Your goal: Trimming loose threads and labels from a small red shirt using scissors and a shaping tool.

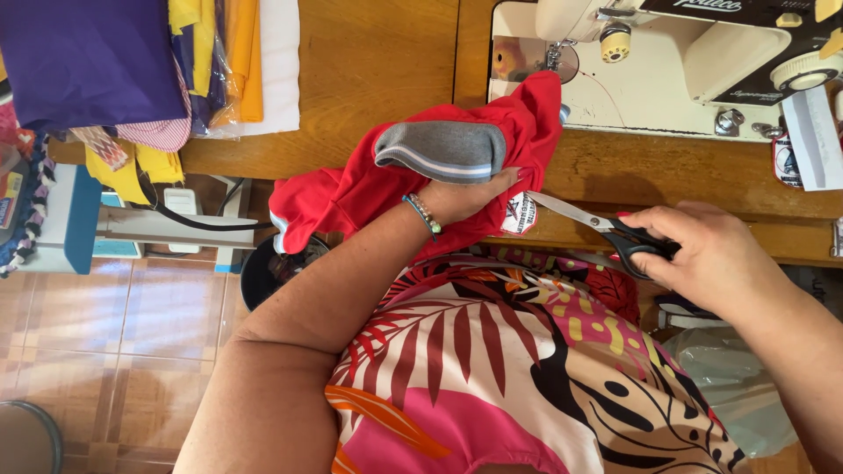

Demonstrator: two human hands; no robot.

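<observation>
Red garment [351, 189] in left hand [465, 197], scissors [606, 230] in right hand [711, 254].

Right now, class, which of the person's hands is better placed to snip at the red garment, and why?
The right hand: it already grips the scissors, blades pointing at the red garment. The left hand is occupied holding that garment beside the sewing machine.

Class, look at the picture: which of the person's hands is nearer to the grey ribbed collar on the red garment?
The left hand: it grips the red fabric garment just below the grey ribbed collar. The right hand is off to the side, holding black-handled scissors.
</observation>
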